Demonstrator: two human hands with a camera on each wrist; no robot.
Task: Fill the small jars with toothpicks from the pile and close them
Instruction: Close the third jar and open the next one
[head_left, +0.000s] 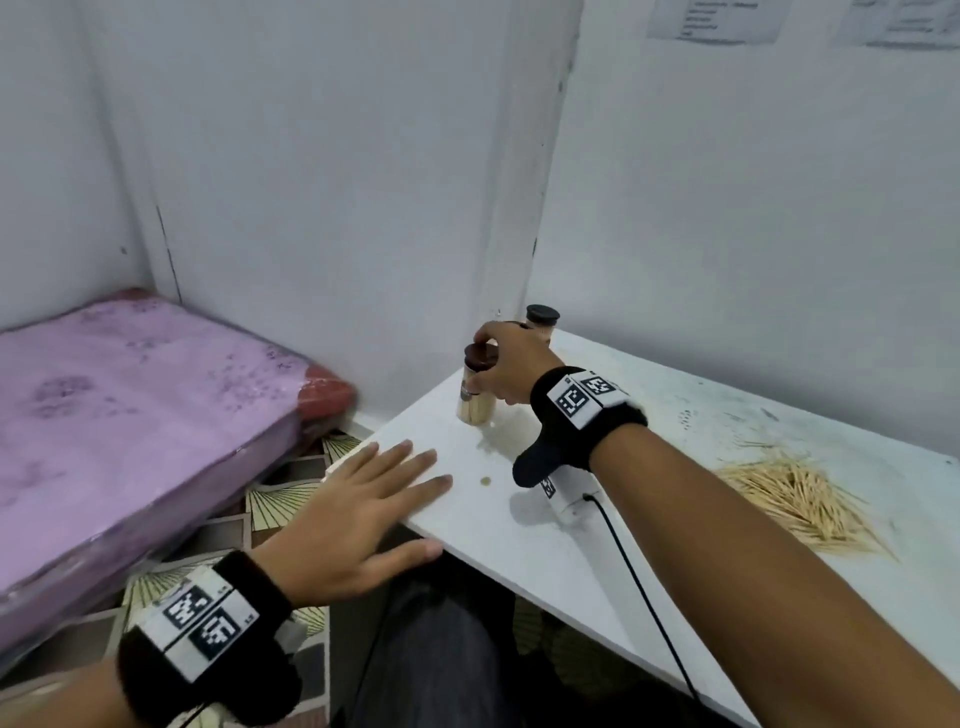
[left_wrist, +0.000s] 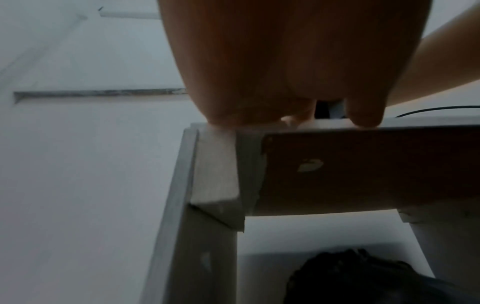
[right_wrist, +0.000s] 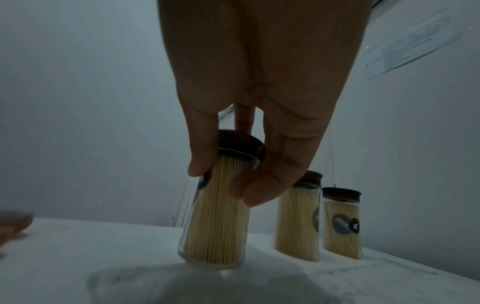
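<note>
A small glass jar (head_left: 475, 400) packed with toothpicks and topped by a dark brown lid (head_left: 480, 356) stands near the table's far left corner. My right hand (head_left: 501, 366) grips it from above, thumb and fingers curled round the lid and neck; the jar (right_wrist: 217, 222) leans slightly in the right wrist view. Two more filled, lidded jars (right_wrist: 297, 222) (right_wrist: 342, 224) stand behind it by the wall; one of them (head_left: 542, 318) shows past my hand. The loose toothpick pile (head_left: 795, 499) lies at the right. My left hand (head_left: 363, 499) rests flat on the table's left edge, fingers spread.
The white table (head_left: 649, 525) sits in a corner of white walls. A pink mattress (head_left: 130, 415) lies on the floor to the left. A black cable (head_left: 639, 582) runs from my right wrist over the table's front edge. Papers (head_left: 711, 21) hang on the wall.
</note>
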